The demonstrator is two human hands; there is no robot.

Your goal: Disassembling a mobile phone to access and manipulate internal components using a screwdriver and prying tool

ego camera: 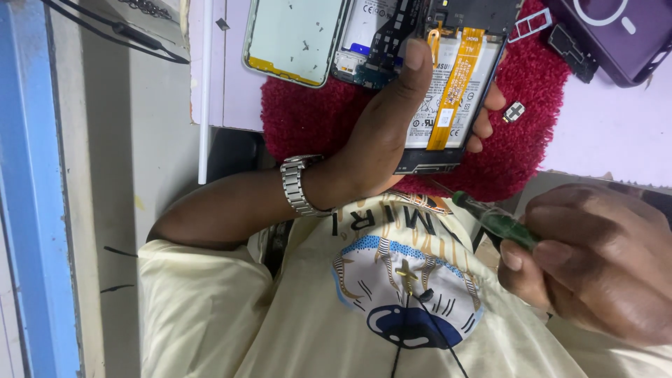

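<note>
The left hand [392, 133] is gripping an opened phone [448, 84] with its back cover off, the thumb lying across the left edge and the fingertips [483, 122] curling round the right edge; the phone is resting over a red fuzzy mat [308, 119] on the pale table [609, 133], its long axis running up and away from the person's chest, the lower end nearest the body. The right hand [595, 259] is clenching a green-handled screwdriver [500, 220], the fingers wrapped tight about the handle; the thin shaft is pointing up and to the left, its tip sitting just below the phone's lower edge, near but apart from it as far as can be told. So the phone is lying up and left of the right fingers, and the right hand is the nearer one to that lower edge. Open room is showing between the tool and the phone; a small metal part [514, 112] is lying on the mat just right of the phone, and a purple case [616, 35] is lying well off at the upper right.
</note>
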